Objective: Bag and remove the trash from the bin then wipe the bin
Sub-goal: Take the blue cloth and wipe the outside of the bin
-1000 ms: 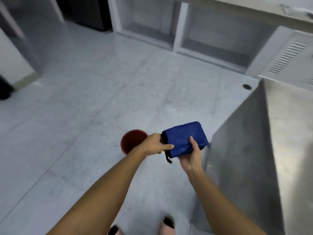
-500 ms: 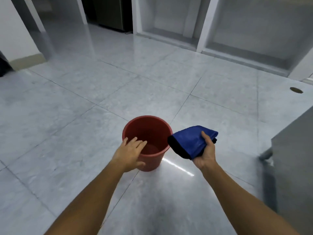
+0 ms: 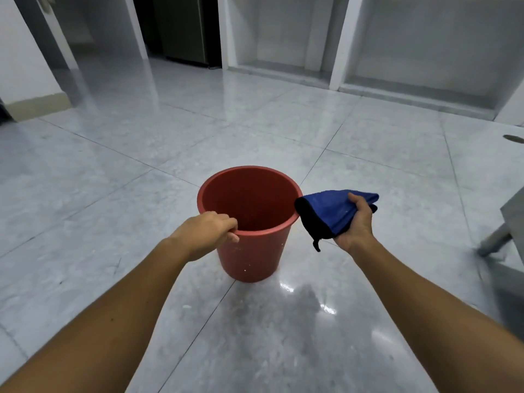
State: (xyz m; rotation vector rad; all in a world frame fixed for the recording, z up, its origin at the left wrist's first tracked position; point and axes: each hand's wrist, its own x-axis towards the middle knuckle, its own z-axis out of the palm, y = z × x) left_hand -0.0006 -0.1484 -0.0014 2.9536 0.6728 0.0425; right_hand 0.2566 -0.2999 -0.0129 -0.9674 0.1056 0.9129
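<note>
A red plastic bin stands upright on the tiled floor in the middle of the view; what shows of its inside holds no trash or liner. My left hand grips the bin's near-left rim, fingers curled over the edge. My right hand holds a folded blue cloth with a black edge just right of the bin, level with its rim, the cloth's corner close to the rim.
Pale glossy floor tiles spread all around. A metal cabinet with a leg stands at the right edge. White open cupboards line the far wall. A floor drain lies at far right.
The view has come closer to the bin. My left hand went from hovering open over the rim to gripping it. My right hand kept the cloth beside the bin.
</note>
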